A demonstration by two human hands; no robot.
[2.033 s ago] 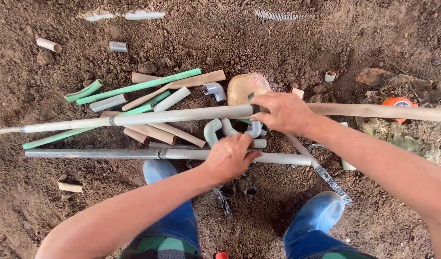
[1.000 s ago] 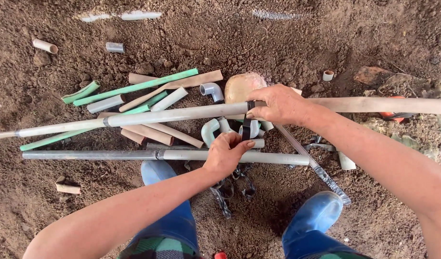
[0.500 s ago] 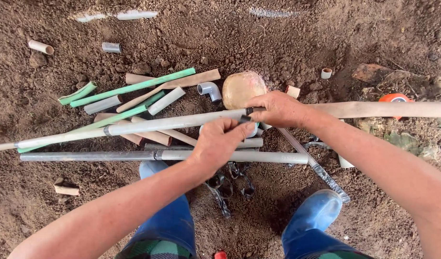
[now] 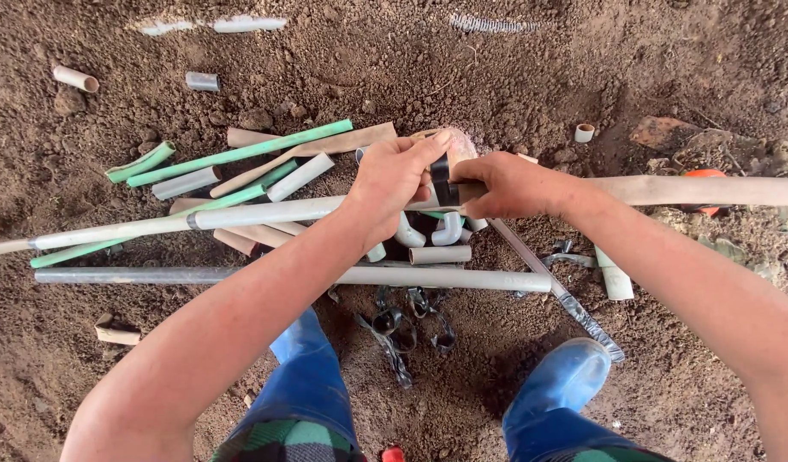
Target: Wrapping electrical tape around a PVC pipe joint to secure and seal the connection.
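Note:
My left hand (image 4: 394, 184) grips the end of a long pale grey pipe (image 4: 197, 221) that runs off to the left. My right hand (image 4: 509, 184) holds the end of a beige pipe (image 4: 693, 190) that runs off to the right. The two pipe ends meet between my hands, where a black band of tape (image 4: 440, 181) wraps the joint. My thumbs and fingers press on this band. Both pipes are held just above a heap of pipe offcuts on bare earth.
Under the joint lie white elbow fittings (image 4: 449, 229), short pipe stubs, green pipes (image 4: 240, 154) and a long grey pipe (image 4: 240, 275). Black clamps (image 4: 394, 329) lie by my blue boots (image 4: 569, 385). An orange object (image 4: 702, 175) sits at the right. Loose soil surrounds everything.
My left hand rose from the lower grey pipe to the joint and now grips the pale grey pipe's end. The right hand stayed on the beige pipe. The black tape now shows between them.

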